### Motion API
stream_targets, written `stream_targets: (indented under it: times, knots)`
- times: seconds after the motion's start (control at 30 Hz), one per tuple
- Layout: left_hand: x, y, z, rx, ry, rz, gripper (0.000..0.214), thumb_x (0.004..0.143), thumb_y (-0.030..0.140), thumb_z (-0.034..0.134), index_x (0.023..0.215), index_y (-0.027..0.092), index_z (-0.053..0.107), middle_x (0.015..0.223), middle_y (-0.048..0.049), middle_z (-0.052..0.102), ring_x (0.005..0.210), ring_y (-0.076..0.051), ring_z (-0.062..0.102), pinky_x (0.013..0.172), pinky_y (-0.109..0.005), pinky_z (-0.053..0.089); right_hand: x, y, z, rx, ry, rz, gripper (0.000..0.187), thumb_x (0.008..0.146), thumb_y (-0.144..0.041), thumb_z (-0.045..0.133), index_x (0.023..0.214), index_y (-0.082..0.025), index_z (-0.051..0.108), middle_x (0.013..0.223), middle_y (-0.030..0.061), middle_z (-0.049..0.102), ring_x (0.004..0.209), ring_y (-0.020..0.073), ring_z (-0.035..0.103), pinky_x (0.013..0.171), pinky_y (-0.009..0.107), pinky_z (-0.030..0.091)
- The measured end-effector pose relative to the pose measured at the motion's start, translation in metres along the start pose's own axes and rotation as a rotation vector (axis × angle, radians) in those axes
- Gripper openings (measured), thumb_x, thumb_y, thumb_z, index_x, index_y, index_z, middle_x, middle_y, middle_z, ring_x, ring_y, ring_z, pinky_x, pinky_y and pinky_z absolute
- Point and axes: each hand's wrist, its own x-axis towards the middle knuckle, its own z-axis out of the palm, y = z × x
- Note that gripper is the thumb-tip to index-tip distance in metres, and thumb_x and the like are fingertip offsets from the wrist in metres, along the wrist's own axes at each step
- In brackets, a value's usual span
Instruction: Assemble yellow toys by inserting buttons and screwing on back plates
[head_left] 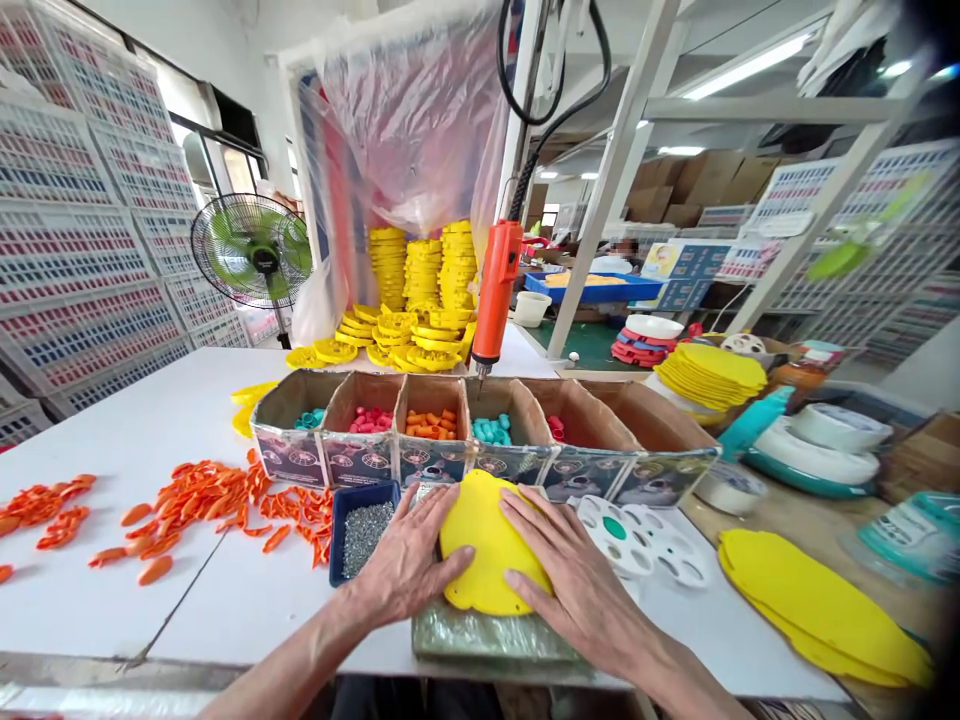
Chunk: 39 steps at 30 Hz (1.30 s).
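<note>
A yellow scallop-edged plastic plate (491, 550) lies face up in front of me on a low block wrapped in clear film (487, 640). My left hand (409, 560) rests on its left side, fingers stretched flat and thumb across the surface. From the right, my right hand (570, 570) lies flat on the plate with its fingers spread. Both hands are open and press on the plate without wrapping round it. Close to my left hand stands a small blue tray of metal screws (366, 538). White discs with round holes (645, 540) lie beyond my right hand.
A row of cardboard bins (435, 455) holds small coloured parts. Above it hangs an orange electric screwdriver (498, 290). Orange plastic pieces (202, 500) are scattered at left. Yellow parts (420, 335) are stacked behind the bins; flat yellow plates (817, 600) lie at right.
</note>
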Motion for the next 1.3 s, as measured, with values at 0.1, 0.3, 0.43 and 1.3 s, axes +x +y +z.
stream_targets:
  times: [0.1,0.3,0.43,1.3]
  knots:
    - [-0.003,0.002,-0.002,-0.037,0.032,-0.04,0.062,0.102,0.045,0.049,0.154,0.015,0.036,0.158,-0.0153,0.048,0.148,-0.027,0.042,0.13,-0.058,0.015,0.0,-0.001,0.0,0.027,0.034,0.008,0.064,0.1,-0.054,0.048,0.157,-0.026,0.039,0.165,0.0049,0.038,0.154,0.0353,0.029,0.121,0.065,0.032]
    - [-0.021,-0.015,-0.01,0.063,0.154,-0.138,0.041,0.105,0.038,0.044,0.141,0.02,0.053,0.145,-0.0108,0.062,0.135,-0.024,0.056,0.118,-0.041,0.043,-0.006,0.004,-0.002,0.051,0.158,0.012,0.055,0.1,-0.049,0.053,0.15,-0.028,0.049,0.161,0.0043,0.044,0.151,0.0344,0.034,0.121,0.061,0.036]
    - [-0.033,-0.038,-0.029,0.254,0.094,-0.224,0.024,0.096,0.024,0.057,0.114,0.018,0.071,0.11,-0.0119,0.072,0.109,-0.029,0.065,0.098,-0.043,0.052,-0.011,0.011,-0.007,0.072,0.264,0.021,0.046,0.1,-0.047,0.053,0.141,-0.028,0.056,0.157,0.0056,0.049,0.148,0.0345,0.039,0.119,0.06,0.039]
    - [-0.037,-0.069,-0.021,-0.128,0.093,-0.249,0.024,0.103,0.033,0.038,0.09,0.023,0.055,0.083,-0.0032,0.064,0.079,-0.022,0.06,0.076,-0.035,0.045,-0.01,0.015,-0.007,0.05,0.447,-0.04,0.035,0.098,-0.038,0.057,0.132,-0.028,0.059,0.149,0.0074,0.056,0.14,0.0346,0.048,0.114,0.059,0.045]
